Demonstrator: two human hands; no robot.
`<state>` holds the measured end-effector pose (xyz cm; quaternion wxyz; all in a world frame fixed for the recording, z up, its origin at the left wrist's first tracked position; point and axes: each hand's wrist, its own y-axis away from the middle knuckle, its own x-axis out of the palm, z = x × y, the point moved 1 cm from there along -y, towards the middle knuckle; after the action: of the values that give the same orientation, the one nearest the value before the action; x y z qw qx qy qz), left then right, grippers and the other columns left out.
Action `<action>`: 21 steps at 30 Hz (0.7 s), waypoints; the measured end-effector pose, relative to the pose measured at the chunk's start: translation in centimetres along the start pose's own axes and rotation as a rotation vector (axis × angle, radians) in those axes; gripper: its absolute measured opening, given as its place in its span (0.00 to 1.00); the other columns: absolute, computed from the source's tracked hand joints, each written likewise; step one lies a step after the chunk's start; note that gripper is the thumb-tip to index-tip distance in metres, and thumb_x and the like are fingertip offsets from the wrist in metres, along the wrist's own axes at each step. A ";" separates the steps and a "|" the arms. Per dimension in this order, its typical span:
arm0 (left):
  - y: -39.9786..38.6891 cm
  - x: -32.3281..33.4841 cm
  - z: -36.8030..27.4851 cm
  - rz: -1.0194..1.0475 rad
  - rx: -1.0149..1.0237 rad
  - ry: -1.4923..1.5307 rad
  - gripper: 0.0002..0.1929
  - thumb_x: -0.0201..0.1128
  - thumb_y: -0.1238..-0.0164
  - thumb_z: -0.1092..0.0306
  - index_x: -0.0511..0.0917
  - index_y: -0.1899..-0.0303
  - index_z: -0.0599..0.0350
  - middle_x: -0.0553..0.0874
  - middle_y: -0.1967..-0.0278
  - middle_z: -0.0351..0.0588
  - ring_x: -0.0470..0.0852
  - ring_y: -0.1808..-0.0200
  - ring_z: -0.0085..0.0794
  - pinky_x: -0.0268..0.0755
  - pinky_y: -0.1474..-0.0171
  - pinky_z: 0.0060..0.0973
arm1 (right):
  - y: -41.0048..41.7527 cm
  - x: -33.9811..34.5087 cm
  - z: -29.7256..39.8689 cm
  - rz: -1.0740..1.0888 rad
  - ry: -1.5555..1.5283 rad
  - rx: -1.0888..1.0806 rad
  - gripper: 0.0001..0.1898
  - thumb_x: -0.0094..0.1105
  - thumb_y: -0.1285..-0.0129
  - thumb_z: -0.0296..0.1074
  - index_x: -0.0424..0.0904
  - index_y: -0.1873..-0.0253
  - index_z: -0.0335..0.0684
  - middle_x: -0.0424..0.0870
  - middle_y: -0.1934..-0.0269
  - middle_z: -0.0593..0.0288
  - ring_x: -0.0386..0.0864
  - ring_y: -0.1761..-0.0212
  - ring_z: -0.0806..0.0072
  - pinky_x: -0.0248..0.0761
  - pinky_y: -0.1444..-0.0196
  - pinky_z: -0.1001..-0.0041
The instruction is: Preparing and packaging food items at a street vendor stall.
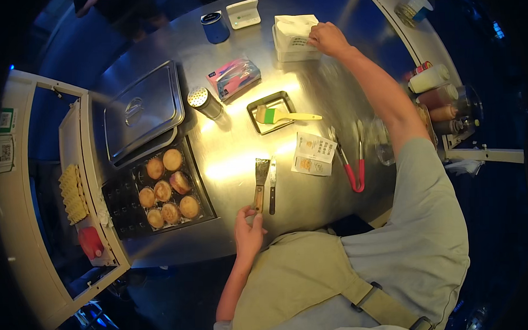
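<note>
My left hand holds the lower end of the wooden handle of a scraper between thumb and fingers. Right beside it lies a narrow palette knife with a dark handle. At the far side of the counter, my right hand pinches the right edge of printed white paper bags. They stand in a clear plastic box; the fingertips are partly hidden. Another printed paper bag lies flat near red-handled tongs, which are spread apart.
Left is a black griddle mould with several round browned cakes and a steel lid behind. A shaker, tissue pack and steel tray with a brush stand mid-counter. Squeeze bottles line the right side.
</note>
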<state>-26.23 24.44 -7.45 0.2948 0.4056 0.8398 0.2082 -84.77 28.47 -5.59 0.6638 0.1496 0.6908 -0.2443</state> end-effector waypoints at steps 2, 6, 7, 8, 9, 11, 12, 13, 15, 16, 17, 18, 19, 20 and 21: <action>-0.1 0.8 -0.7 0.007 0.006 0.042 0.24 0.62 0.27 0.66 0.69 0.36 0.67 0.81 0.46 0.53 0.85 0.74 0.29 0.77 0.68 0.28 | 0.1 0.1 -1.1 0.099 -0.037 -0.017 0.13 0.58 0.31 0.41 0.88 0.47 0.48 0.86 0.52 0.67 0.77 0.44 0.66 0.66 0.37 0.64; -0.1 0.9 -1.5 0.022 0.078 0.017 0.22 0.61 0.27 0.67 0.70 0.37 0.66 0.81 0.46 0.51 0.85 0.74 0.28 0.76 0.67 0.26 | 1.6 -1.1 1.0 -0.098 -0.138 -0.012 0.14 0.55 0.27 0.40 0.87 0.45 0.50 0.83 0.49 0.67 0.77 0.44 0.65 0.67 0.38 0.63; 0.0 0.8 -1.5 0.026 0.116 0.007 0.22 0.61 0.27 0.67 0.71 0.37 0.66 0.82 0.47 0.50 0.85 0.73 0.27 0.76 0.67 0.26 | 1.9 -1.4 1.7 -0.117 -0.129 0.025 0.14 0.55 0.26 0.40 0.87 0.43 0.51 0.82 0.48 0.67 0.76 0.43 0.66 0.67 0.38 0.64; 0.1 0.6 -1.3 0.031 0.123 0.001 0.22 0.61 0.27 0.67 0.71 0.37 0.66 0.82 0.47 0.50 0.85 0.73 0.27 0.76 0.67 0.26 | 2.4 -1.8 2.3 -0.136 -0.119 0.062 0.14 0.54 0.25 0.40 0.86 0.42 0.52 0.81 0.46 0.68 0.75 0.42 0.66 0.67 0.37 0.65; 0.3 0.3 -1.0 0.045 0.136 0.006 0.22 0.61 0.27 0.67 0.71 0.37 0.66 0.82 0.47 0.50 0.84 0.73 0.27 0.76 0.67 0.26 | 2.8 -1.8 2.7 -0.142 -0.118 0.069 0.14 0.54 0.25 0.40 0.86 0.42 0.52 0.81 0.46 0.68 0.75 0.42 0.66 0.67 0.37 0.65; 0.2 -0.1 -1.2 0.075 0.174 0.008 0.22 0.61 0.27 0.67 0.71 0.37 0.65 0.82 0.47 0.50 0.84 0.73 0.27 0.76 0.68 0.25 | 3.3 -1.9 2.1 -0.349 -0.152 0.169 0.12 0.58 0.28 0.41 0.89 0.46 0.52 0.81 0.54 0.67 0.78 0.47 0.65 0.70 0.44 0.66; 0.3 -0.5 -1.1 0.067 0.187 0.019 0.20 0.62 0.27 0.68 0.72 0.38 0.65 0.81 0.47 0.51 0.84 0.72 0.27 0.76 0.68 0.25 | 3.6 -2.6 2.5 -0.356 -0.147 0.179 0.12 0.58 0.28 0.41 0.89 0.46 0.52 0.81 0.54 0.67 0.78 0.47 0.65 0.70 0.44 0.66; 1.0 -1.0 -0.9 0.061 0.194 0.028 0.19 0.62 0.27 0.69 0.73 0.39 0.66 0.81 0.48 0.52 0.84 0.70 0.27 0.76 0.68 0.26 | 4.4 -3.8 3.3 -0.444 -0.292 0.187 0.11 0.61 0.30 0.42 0.90 0.49 0.50 0.83 0.58 0.67 0.80 0.53 0.69 0.72 0.49 0.68; 2.3 -1.6 -1.6 -0.071 0.424 -0.063 0.17 0.62 0.28 0.72 0.75 0.41 0.66 0.81 0.48 0.52 0.84 0.66 0.29 0.76 0.67 0.26 | 6.8 -5.6 5.9 -0.534 -0.426 0.219 0.11 0.65 0.32 0.44 0.91 0.52 0.48 0.84 0.62 0.66 0.82 0.60 0.72 0.73 0.55 0.70; 2.5 -1.8 -2.2 -0.210 0.652 -0.142 0.15 0.63 0.28 0.74 0.77 0.43 0.66 0.81 0.49 0.52 0.84 0.62 0.30 0.76 0.65 0.26 | 8.7 -6.4 8.7 -0.441 -0.648 0.290 0.11 0.66 0.31 0.43 0.90 0.55 0.43 0.85 0.64 0.67 0.81 0.64 0.77 0.73 0.60 0.71; 2.5 -2.3 -1.9 -0.184 0.650 -0.153 0.15 0.63 0.28 0.74 0.77 0.43 0.66 0.81 0.49 0.52 0.84 0.62 0.30 0.76 0.65 0.26 | 11.3 -7.2 12.5 -0.340 -0.876 0.364 0.12 0.67 0.31 0.43 0.90 0.58 0.39 0.87 0.67 0.68 0.80 0.68 0.81 0.72 0.64 0.73; 2.5 -2.8 -1.9 -0.355 0.914 -0.239 0.14 0.63 0.30 0.75 0.78 0.45 0.67 0.81 0.50 0.54 0.83 0.58 0.38 0.76 0.59 0.31 | 14.8 -8.7 17.6 -0.143 -1.022 0.407 0.14 0.68 0.32 0.45 0.89 0.59 0.38 0.87 0.67 0.69 0.76 0.67 0.86 0.71 0.63 0.76; 2.4 -2.7 -2.2 -0.516 1.197 -0.306 0.12 0.63 0.31 0.77 0.80 0.48 0.67 0.81 0.51 0.56 0.82 0.53 0.45 0.76 0.53 0.36 | 18.3 -7.7 21.8 -0.077 -1.277 0.496 0.13 0.69 0.32 0.45 0.90 0.59 0.41 0.87 0.67 0.70 0.77 0.66 0.86 0.72 0.62 0.77; 2.5 -2.6 -1.9 -0.511 1.199 -0.296 0.13 0.65 0.33 0.76 0.80 0.48 0.68 0.81 0.50 0.57 0.80 0.49 0.53 0.72 0.45 0.41 | 21.6 -7.0 26.2 0.069 -1.253 0.592 0.12 0.70 0.33 0.44 0.90 0.59 0.40 0.87 0.67 0.69 0.78 0.65 0.86 0.72 0.60 0.77; 2.6 -2.4 -1.6 -0.467 1.222 -0.287 0.13 0.65 0.33 0.76 0.80 0.48 0.68 0.81 0.50 0.57 0.80 0.49 0.53 0.72 0.45 0.41 | 24.9 -2.0 28.9 0.029 -1.412 0.515 0.12 0.71 0.34 0.43 0.89 0.59 0.39 0.87 0.67 0.68 0.78 0.65 0.85 0.72 0.59 0.77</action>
<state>-24.65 23.88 -3.91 0.1582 0.3309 0.8250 -0.4300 -47.03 34.06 -7.09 0.8963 0.1172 0.0200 -0.4273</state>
